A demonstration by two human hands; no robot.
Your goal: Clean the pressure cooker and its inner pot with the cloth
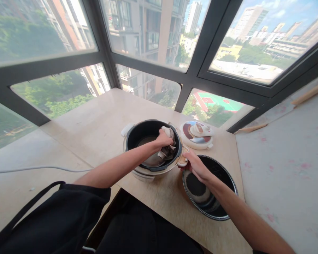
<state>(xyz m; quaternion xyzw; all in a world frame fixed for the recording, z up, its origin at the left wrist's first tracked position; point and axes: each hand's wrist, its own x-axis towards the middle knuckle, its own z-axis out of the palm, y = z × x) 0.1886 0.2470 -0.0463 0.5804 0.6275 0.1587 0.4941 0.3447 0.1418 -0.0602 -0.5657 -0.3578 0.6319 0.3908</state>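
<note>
A white cooker body (137,171) with a dark inner wall stands tilted toward me on the stone sill. My left hand (163,139) reaches inside it, fingers closed on a crumpled whitish cloth (168,133) pressed against the inner wall. My right hand (195,165) grips the cooker's side handle (182,160) at its right rim. Its black inner pot (201,192) sits on the sill just right of the cooker, under my right forearm. The white lid (197,134) with a red ring lies behind the pot.
A beige stone sill (100,120) runs below large windows with dark frames (193,76). A white cord (37,169) lies across the sill at left. A pale floral surface (288,158) adjoins on the right. Black clothing and a strap (42,208) are near me.
</note>
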